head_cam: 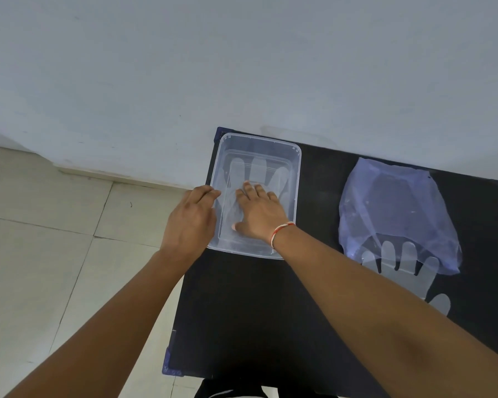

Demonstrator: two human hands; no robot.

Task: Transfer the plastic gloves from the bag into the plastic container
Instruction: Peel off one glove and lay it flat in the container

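No brand, label or readable writing showed on anything in view. The work surface was a black table [270,311] with bluish corner pieces, set against a pale grey-white wall [184,67]; to its nine o'clock side lay a floor [41,225] of light beige tiles with thin dark joints.

The clear plastic container [295,179] stood at the table's far-left corner, about eleven o'clock from the table's middle. Inside it a translucent plastic glove [259,169] lay flat, fingers pointing toward twelve o'clock. The right hand [259,214], a red-and-white thread [279,232] round its wrist, rested palm-down inside the container with fingers spread flat, pressing on the glove and pinching nothing. The left hand [191,216] was curled over the container's nine o'clock rim, fingers bent against the wall.

At two o'clock lay the bluish translucent bag [391,208], crumpled, its mouth toward six o'clock. Another glove [406,271] stuck partly out of it onto the table.
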